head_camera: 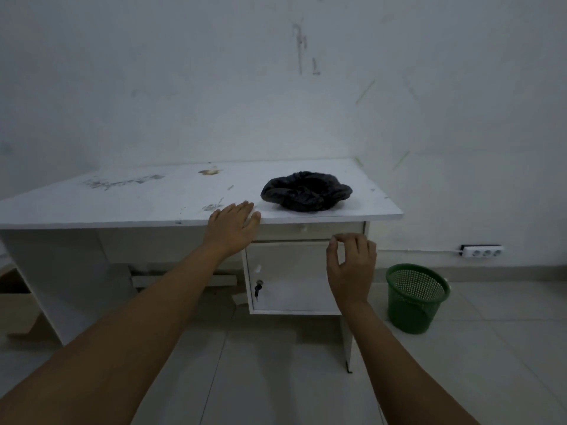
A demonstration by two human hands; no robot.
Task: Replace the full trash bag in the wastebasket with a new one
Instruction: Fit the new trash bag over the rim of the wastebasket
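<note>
A white wall [214,87], scuffed and marked, is seen behind everything. A white desk [138,194] is set against it, its top stained in places. Below the right part of the top, a drawer [306,231] with a small knob and a cupboard door [291,280] are fitted; a key [257,289] is seen in the door's lock. The floor [276,378] is tiled in pale squares.

A green mesh wastebasket [414,297] is stood upright on the floor just right of the desk, with no bag visible in it. A crumpled black trash bag [305,191] is laid on the desk top near the front edge, towards the right end. A white power strip [481,251] is mounted low on the wall above the wastebasket.

The left hand [231,225] is rested flat at the desk's front edge, fingers straight and close together, just left of the bag. The right hand [351,265] is held before the cupboard door, fingers loosely curled, thumb and forefinger nearly meeting, nothing gripped.
</note>
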